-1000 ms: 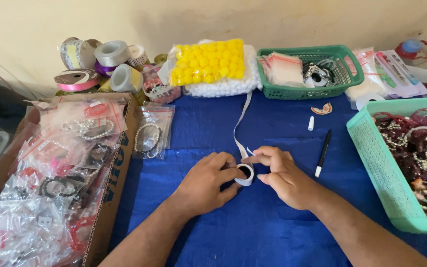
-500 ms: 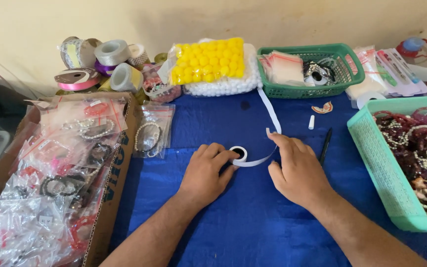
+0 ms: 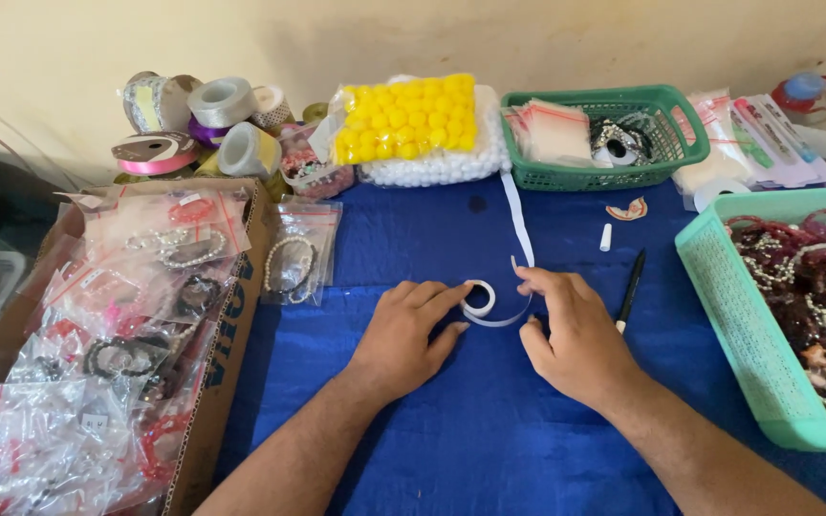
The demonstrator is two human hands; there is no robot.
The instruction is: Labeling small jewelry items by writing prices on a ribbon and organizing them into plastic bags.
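Pinning a small white tape roll [image 3: 478, 298] to the blue worktop [image 3: 489, 430], the left hand [image 3: 403, 334] lies flat with its fingertips pressed against the roll's nine o'clock side. The right hand [image 3: 574, 336] pinches the loose white strip [image 3: 520, 225] near the roll's three o'clock side. A second ago both hands were bunched together over the roll at the middle of the worktop; since then they have drawn apart, and a curve of strip now runs out from the roll to the right hand, then on toward twelve o'clock, ending near the green basket [image 3: 666, 100]. That spread suggests the strip is being paid out or laid down, with the roll serving as the anchor. A black pen [image 3: 631, 290] lies just at three o'clock of the right hand, and a teal basket of beads [image 3: 719, 287] sits farther out that way.
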